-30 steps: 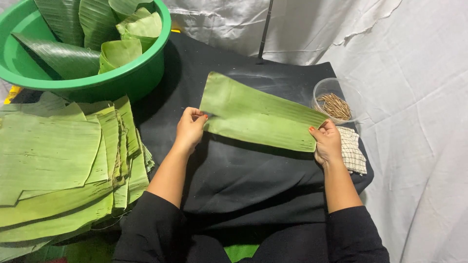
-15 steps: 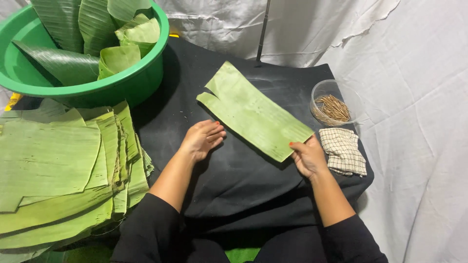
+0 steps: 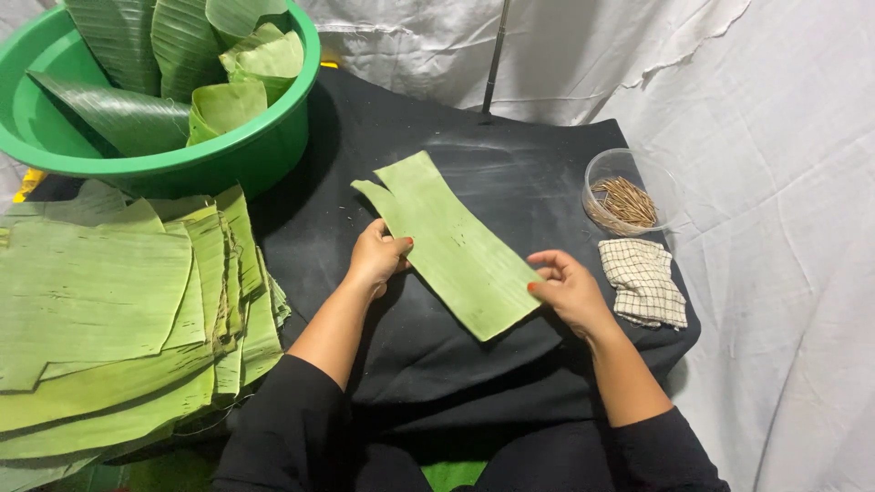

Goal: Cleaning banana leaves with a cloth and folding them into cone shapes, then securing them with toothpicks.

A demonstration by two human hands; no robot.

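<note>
Now | left hand, right hand | grip banana leaf strip edges

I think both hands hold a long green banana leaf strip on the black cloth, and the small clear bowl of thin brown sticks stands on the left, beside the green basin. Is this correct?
Not quite. The small clear bowl of thin brown sticks stands on the right, above the checked cloth, far from the green plastic basin. The head view shows it. Left hand and right hand do hold the long green banana leaf strip on the black cloth.
</note>
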